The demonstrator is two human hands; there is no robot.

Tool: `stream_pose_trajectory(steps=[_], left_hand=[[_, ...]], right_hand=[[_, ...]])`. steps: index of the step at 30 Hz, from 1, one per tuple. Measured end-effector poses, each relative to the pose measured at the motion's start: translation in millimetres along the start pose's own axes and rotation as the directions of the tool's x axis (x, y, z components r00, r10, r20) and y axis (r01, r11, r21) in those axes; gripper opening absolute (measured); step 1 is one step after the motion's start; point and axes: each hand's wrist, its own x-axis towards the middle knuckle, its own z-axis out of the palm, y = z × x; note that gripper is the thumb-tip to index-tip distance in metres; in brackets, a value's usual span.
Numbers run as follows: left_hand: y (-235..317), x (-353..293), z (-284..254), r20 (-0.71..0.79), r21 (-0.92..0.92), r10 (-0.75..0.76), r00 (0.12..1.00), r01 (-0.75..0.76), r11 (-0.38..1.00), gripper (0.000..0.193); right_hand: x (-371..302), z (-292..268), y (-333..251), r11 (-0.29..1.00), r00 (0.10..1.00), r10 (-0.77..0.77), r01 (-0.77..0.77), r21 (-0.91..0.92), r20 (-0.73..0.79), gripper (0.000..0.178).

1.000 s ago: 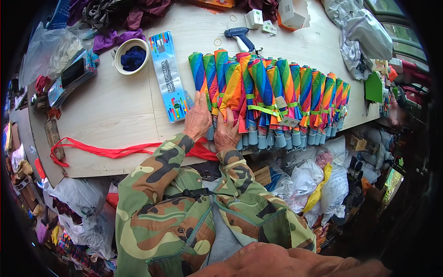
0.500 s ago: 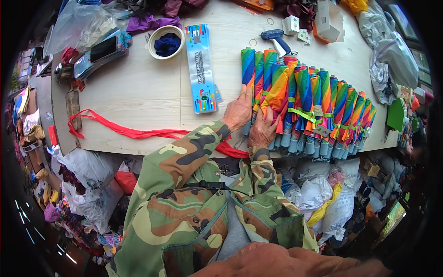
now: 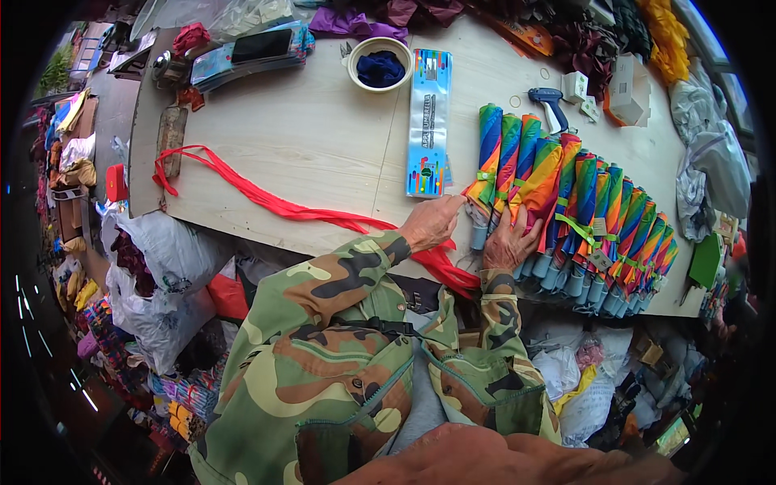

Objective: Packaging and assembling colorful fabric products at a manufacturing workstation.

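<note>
A row of folded rainbow umbrellas (image 3: 574,202) with light blue-grey ends and green straps lies on the right side of the table. My left hand (image 3: 432,223) is at the leftmost umbrella (image 3: 490,133), its fingertips pinched at the edge of that umbrella's cloth. Over the lower part of the neighbouring umbrellas rests my right hand (image 3: 511,241), fingers spread on the orange and pink cloth. A bundle of red ribbon (image 3: 291,212) runs across the table and passes under my left wrist.
A printed umbrella sleeve (image 3: 429,121) lies left of the row. Behind are a bowl (image 3: 380,66) with dark blue cloth, a tagging gun (image 3: 550,107) and small white boxes (image 3: 575,86). A phone (image 3: 262,46) rests on stacked sleeves. White bags (image 3: 166,250) crowd below the table edge.
The view has swung, so the table appears shifted right and lower. My left hand has slid from the leftmost umbrella's middle to its left side; my right hand stays on the row.
</note>
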Motion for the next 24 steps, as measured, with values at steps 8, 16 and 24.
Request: stream_pose_trajectory(steps=[8,16,24], left_hand=[[-57.3,-103.1,-73.6,-0.15,0.194,-0.004,0.989,0.034,0.98,0.031],[-109.7,-141.1,-149.6,-0.292,0.386,-0.206,0.934,0.312,0.868,0.024],[-158.6,-177.9,-194.0,-0.371,0.373,-0.256,0.893,0.396,0.839,0.024]], right_hand=[[6.7,-14.5,-20.0,0.996,0.991,0.013,-0.024,0.081,0.132,0.032],[-8.4,-19.5,-26.6,0.993,0.995,-0.011,0.0,0.119,0.096,0.039],[-56.8,-28.1,-10.1,0.998,0.999,0.05,-0.05,0.047,0.002,0.041]])
